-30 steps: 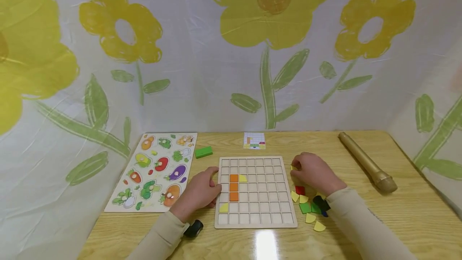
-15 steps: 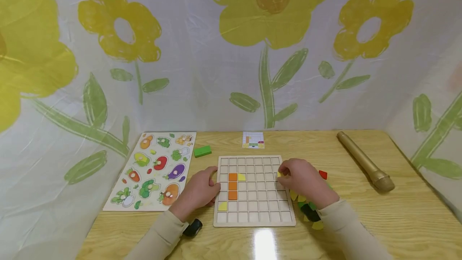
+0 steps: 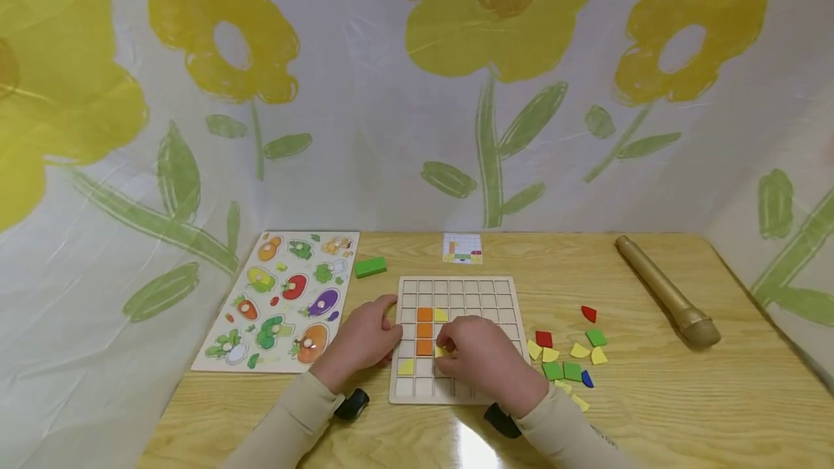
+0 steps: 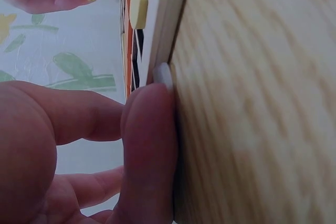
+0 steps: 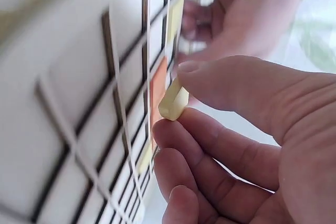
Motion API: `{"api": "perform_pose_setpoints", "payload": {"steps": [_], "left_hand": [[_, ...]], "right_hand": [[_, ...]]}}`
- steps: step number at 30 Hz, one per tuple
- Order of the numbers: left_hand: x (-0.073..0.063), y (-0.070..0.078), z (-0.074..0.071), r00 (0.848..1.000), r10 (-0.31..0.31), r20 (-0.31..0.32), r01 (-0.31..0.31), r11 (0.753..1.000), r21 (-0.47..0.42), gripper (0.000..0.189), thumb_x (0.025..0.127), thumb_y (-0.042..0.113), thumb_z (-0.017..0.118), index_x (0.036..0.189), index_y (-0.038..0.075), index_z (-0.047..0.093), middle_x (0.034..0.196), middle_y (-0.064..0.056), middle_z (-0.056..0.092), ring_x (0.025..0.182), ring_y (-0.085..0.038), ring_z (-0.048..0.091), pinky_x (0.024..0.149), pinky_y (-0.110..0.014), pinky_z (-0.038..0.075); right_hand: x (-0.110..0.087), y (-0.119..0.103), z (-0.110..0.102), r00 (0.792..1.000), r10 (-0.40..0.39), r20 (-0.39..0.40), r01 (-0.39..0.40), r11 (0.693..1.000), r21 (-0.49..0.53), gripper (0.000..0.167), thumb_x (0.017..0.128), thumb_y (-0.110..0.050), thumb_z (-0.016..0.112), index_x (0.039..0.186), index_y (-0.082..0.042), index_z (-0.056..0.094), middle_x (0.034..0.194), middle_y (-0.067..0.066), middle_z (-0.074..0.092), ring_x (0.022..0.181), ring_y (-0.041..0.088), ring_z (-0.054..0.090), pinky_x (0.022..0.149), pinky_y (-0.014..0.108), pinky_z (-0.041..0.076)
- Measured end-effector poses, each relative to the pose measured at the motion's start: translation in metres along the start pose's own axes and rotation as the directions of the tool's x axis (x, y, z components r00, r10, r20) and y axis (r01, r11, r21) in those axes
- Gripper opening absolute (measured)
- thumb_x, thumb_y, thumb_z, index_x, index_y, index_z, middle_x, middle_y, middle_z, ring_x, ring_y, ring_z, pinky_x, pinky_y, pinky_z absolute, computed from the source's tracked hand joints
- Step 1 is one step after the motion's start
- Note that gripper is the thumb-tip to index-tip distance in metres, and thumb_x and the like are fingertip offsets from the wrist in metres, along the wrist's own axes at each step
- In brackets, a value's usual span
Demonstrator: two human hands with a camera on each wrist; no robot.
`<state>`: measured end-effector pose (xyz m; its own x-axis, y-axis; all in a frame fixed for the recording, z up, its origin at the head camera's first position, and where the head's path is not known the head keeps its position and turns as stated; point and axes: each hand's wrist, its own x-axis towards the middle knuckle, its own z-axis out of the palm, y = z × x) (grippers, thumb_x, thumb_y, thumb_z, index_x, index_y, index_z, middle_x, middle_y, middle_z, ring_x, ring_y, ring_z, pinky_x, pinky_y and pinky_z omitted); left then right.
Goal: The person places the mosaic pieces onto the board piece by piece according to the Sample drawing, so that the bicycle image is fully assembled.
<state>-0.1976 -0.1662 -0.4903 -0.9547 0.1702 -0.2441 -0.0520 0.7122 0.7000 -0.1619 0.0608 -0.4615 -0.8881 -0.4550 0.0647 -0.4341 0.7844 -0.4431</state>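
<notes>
My right hand (image 3: 485,357) is over the left-middle of the wooden grid board (image 3: 482,300), pinching a yellow quarter-round tile (image 5: 174,100) between thumb and fingertips. In the right wrist view the tile stands on edge close to the grid. My left hand (image 3: 361,335) rests at the board's left edge, its thumb (image 4: 149,124) against the side. Set in the grid are a column of orange square tiles (image 3: 424,330), a yellow quarter-round tile at the column's upper right (image 3: 441,315) and another lower left (image 3: 405,367).
Right of the board lie loose tiles: green squares (image 3: 572,370), yellow quarter-rounds, red ones (image 3: 544,339) and a blue one (image 3: 588,379). A patterned card (image 3: 462,248) lies behind the board. A vegetable puzzle (image 3: 268,364) and green block (image 3: 370,267) are left; a gold microphone-shaped stick (image 3: 658,288) is right.
My right hand has moved left from the loose tiles onto the board, carrying the yellow quarter-round tile. The loose tiles show again. My left hand has stayed at the board's edge.
</notes>
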Motion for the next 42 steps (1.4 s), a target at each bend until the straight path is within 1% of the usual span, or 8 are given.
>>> {"api": "perform_pose_setpoints", "payload": {"steps": [5,10,13,17,21,28,36,42], "left_hand": [[0.001,-0.001,-0.001,1.0,0.016,-0.005,-0.016,1.0,0.017,0.065,0.101,0.02,0.068,0.162,0.007,0.046,0.071,-0.002,0.064,0.05,-0.016,0.064,0.054,-0.031,0.045],[0.001,-0.001,0.0,1.0,0.023,-0.002,-0.023,0.999,0.023,0.065,0.101,0.02,0.068,0.161,0.007,0.046,0.069,-0.001,0.064,0.048,-0.016,0.064,0.053,-0.03,0.044],[0.001,-0.001,-0.001,1.0,0.022,0.001,-0.022,0.999,0.023,0.065,0.102,0.02,0.068,0.161,0.006,0.046,0.07,-0.001,0.064,0.049,-0.016,0.064,0.053,-0.03,0.044],[0.0,-0.001,-0.001,1.0,0.024,-0.001,-0.024,0.999,0.026,0.065,0.102,0.02,0.068,0.161,0.005,0.047,0.07,-0.002,0.064,0.048,-0.016,0.064,0.054,-0.03,0.044],[0.001,-0.002,0.0,1.0,0.029,-0.007,-0.028,0.999,0.031,0.064,0.102,0.02,0.069,0.16,0.005,0.047,0.069,-0.001,0.064,0.048,-0.015,0.064,0.054,-0.03,0.045],[0.001,-0.001,0.001,1.0,0.025,-0.009,-0.025,0.999,0.031,0.064,0.101,0.02,0.069,0.16,0.005,0.048,0.07,-0.001,0.063,0.048,-0.015,0.064,0.052,-0.029,0.044],[0.0,0.0,0.002,1.0,0.024,-0.007,-0.024,0.999,0.029,0.065,0.101,0.02,0.068,0.161,0.005,0.047,0.073,-0.002,0.064,0.05,-0.016,0.064,0.051,-0.028,0.044],[0.001,-0.001,0.001,1.0,0.024,-0.018,-0.023,0.998,0.053,0.065,0.101,0.022,0.069,0.161,0.006,0.048,0.076,-0.002,0.064,0.05,-0.015,0.064,0.055,-0.03,0.045]], "right_hand": [[0.002,-0.01,0.013,0.999,-0.046,0.004,0.046,0.998,-0.031,0.014,0.085,-0.022,0.089,0.088,-0.012,0.08,0.074,-0.008,0.065,0.068,0.004,0.051,0.066,0.023,0.048],[0.003,-0.014,0.022,0.997,-0.082,-0.011,0.081,0.995,-0.063,0.016,0.083,-0.023,0.091,0.085,-0.014,0.079,0.072,-0.009,0.064,0.069,0.003,0.053,0.065,0.024,0.05],[0.003,-0.015,0.024,0.997,-0.079,-0.021,0.078,0.995,-0.062,0.015,0.083,-0.023,0.091,0.084,-0.014,0.079,0.071,-0.01,0.063,0.069,0.004,0.054,0.065,0.024,0.05],[0.003,-0.018,0.026,0.996,-0.08,-0.03,0.078,0.995,-0.069,0.014,0.083,-0.022,0.091,0.083,-0.014,0.079,0.069,-0.011,0.059,0.067,0.004,0.051,0.063,0.023,0.047],[0.002,-0.02,0.027,0.996,-0.088,-0.033,0.084,0.992,-0.094,0.014,0.083,-0.022,0.09,0.083,-0.015,0.078,0.07,-0.011,0.057,0.067,0.005,0.05,0.063,0.024,0.046],[0.0,-0.02,0.027,0.996,-0.079,-0.044,0.073,0.99,-0.12,0.015,0.081,-0.021,0.092,0.08,-0.016,0.078,0.071,-0.009,0.057,0.067,0.006,0.051,0.062,0.024,0.046],[0.001,-0.02,0.029,0.996,-0.087,-0.033,0.083,0.991,-0.106,0.011,0.081,-0.018,0.089,0.081,-0.014,0.078,0.071,-0.009,0.058,0.067,0.006,0.051,0.063,0.024,0.047],[0.003,-0.019,0.03,0.994,-0.1,-0.03,0.097,0.991,-0.09,0.008,0.082,-0.014,0.087,0.081,-0.014,0.078,0.071,-0.008,0.059,0.068,0.006,0.052,0.065,0.024,0.048]]}}
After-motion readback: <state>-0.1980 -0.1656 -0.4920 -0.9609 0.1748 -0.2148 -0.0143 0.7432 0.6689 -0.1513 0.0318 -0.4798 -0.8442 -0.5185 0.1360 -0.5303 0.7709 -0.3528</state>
